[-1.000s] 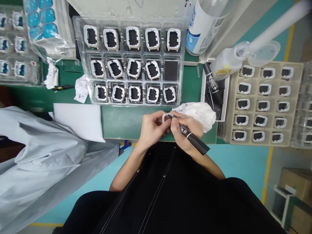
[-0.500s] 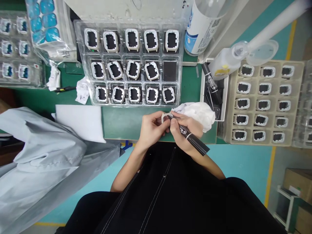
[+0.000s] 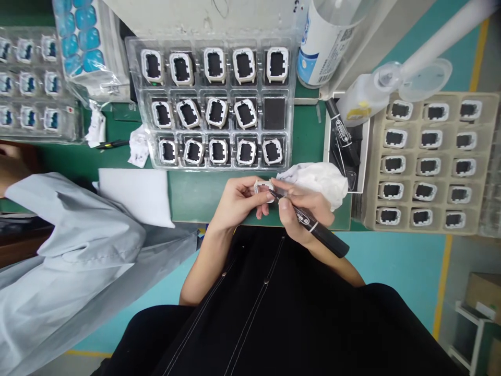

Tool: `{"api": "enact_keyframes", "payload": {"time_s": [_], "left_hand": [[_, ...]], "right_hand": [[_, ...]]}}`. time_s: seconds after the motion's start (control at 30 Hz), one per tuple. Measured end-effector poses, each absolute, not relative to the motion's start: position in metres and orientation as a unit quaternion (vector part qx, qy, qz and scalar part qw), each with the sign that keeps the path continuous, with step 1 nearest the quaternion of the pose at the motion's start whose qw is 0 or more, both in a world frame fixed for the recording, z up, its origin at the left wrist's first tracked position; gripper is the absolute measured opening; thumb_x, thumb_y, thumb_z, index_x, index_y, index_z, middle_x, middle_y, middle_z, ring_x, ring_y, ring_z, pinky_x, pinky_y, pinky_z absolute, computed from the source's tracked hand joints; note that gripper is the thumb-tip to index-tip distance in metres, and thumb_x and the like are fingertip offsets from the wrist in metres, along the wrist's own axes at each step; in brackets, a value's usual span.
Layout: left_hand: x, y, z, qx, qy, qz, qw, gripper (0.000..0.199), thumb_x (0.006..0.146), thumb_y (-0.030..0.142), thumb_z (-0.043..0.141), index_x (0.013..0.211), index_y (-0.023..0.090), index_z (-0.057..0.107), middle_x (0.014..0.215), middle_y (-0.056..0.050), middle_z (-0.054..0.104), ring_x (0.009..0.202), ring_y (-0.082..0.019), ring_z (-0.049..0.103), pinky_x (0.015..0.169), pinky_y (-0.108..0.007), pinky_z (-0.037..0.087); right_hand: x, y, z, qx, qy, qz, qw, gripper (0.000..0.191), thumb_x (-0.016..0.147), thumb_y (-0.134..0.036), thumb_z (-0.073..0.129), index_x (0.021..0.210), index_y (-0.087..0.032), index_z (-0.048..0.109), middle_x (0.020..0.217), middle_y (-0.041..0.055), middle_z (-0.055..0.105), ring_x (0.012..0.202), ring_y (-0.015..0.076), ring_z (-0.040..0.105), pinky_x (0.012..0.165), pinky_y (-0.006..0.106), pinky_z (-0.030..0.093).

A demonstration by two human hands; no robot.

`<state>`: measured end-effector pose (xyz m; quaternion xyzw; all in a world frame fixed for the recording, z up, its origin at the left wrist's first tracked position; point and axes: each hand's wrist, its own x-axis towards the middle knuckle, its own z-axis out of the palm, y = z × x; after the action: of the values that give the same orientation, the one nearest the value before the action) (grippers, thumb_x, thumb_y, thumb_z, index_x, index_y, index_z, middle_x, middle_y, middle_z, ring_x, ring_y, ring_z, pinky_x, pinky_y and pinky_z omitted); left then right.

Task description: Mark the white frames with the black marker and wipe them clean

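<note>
Head view shows a green worktable (image 3: 195,201), and both hands work above its near edge. To the left of the grip, well apart, there is a co-worker's light grey sleeve (image 3: 90,230). Beyond the grip lies a clear plastic tray (image 3: 235,92), with white square-like frames in its compartments; to the right, farther off, stands a beige tray (image 3: 447,180) with similar frames. Just behind the right hand (image 3: 307,206) is a crumpled white cloth (image 3: 319,180), near to it.

The right hand is closed around a black marker (image 3: 327,239), holding it like a pen. The left hand (image 3: 236,202) pinches one small white frame (image 3: 257,186) between thumb and fingers.

This frame lies to the left of the right hand's grip, directly at the left fingertips, so the left hand is the nearer one. The marker's long axis runs slanting: its thick end points to the right and toward the wearer's body, while its narrow tip points left and away, to the right side of the frame. The frame's own long axis I cannot tell, because fingers cover part of it. Whether the tip touches the frame or stops just beside it is too small to judge.
</note>
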<state>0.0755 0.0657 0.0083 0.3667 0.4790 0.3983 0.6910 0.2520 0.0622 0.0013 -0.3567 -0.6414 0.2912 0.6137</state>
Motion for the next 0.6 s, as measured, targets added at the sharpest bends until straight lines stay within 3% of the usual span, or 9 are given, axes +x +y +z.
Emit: {"api": "enact_keyframes", "payload": {"time_s": [0.17, 0.27, 0.33, 0.47, 0.6], "left_hand": [[0.075, 0.066, 0.005, 0.362, 0.465, 0.415, 0.693, 0.049, 0.083, 0.060, 0.107, 0.084, 0.018, 0.082, 0.064, -0.004, 0.077, 0.047, -0.014, 0.067, 0.048, -0.024, 0.057], [0.075, 0.065, 0.003, 0.359, 0.470, 0.415, 0.691, 0.051, 0.081, 0.062, 0.108, 0.084, 0.018, 0.082, 0.063, -0.004, 0.077, 0.046, -0.015, 0.067, 0.047, -0.025, 0.057], [0.075, 0.065, 0.003, 0.351, 0.473, 0.417, 0.692, 0.050, 0.081, 0.061, 0.108, 0.083, 0.018, 0.081, 0.061, -0.003, 0.075, 0.043, -0.015, 0.065, 0.043, -0.025, 0.053], [0.077, 0.064, 0.007, 0.343, 0.503, 0.404, 0.683, 0.048, 0.082, 0.058, 0.107, 0.082, 0.020, 0.077, 0.052, 0.001, 0.067, 0.036, -0.013, 0.057, 0.036, -0.023, 0.043], [0.081, 0.065, 0.013, 0.341, 0.519, 0.399, 0.674, 0.048, 0.081, 0.054, 0.107, 0.075, 0.021, 0.071, 0.048, 0.002, 0.064, 0.034, -0.012, 0.054, 0.034, -0.021, 0.039]], "right_hand": [[0.251, 0.065, 0.001, -0.325, -0.649, 0.290, 0.623, 0.014, 0.110, -0.018, 0.069, 0.114, -0.030, 0.062, 0.080, -0.0112, 0.081, 0.065, 0.0155, 0.083, 0.094, 0.049, 0.084], [0.250, 0.065, -0.001, -0.321, -0.648, 0.291, 0.626, 0.015, 0.111, -0.018, 0.069, 0.113, -0.031, 0.062, 0.078, -0.0131, 0.080, 0.058, 0.0140, 0.078, 0.096, 0.051, 0.084], [0.249, 0.063, -0.003, -0.331, -0.645, 0.296, 0.622, 0.016, 0.110, -0.018, 0.071, 0.114, -0.031, 0.063, 0.079, -0.0119, 0.081, 0.067, 0.0170, 0.085, 0.095, 0.051, 0.084], [0.251, 0.057, -0.008, -0.385, -0.632, 0.319, 0.592, 0.016, 0.108, -0.021, 0.079, 0.114, -0.029, 0.066, 0.107, 0.0007, 0.092, 0.111, 0.0290, 0.094, 0.090, 0.045, 0.083], [0.252, 0.054, -0.008, -0.408, -0.631, 0.335, 0.569, 0.017, 0.106, -0.021, 0.082, 0.112, -0.028, 0.068, 0.117, 0.0044, 0.094, 0.114, 0.0303, 0.093, 0.091, 0.044, 0.082]]}}
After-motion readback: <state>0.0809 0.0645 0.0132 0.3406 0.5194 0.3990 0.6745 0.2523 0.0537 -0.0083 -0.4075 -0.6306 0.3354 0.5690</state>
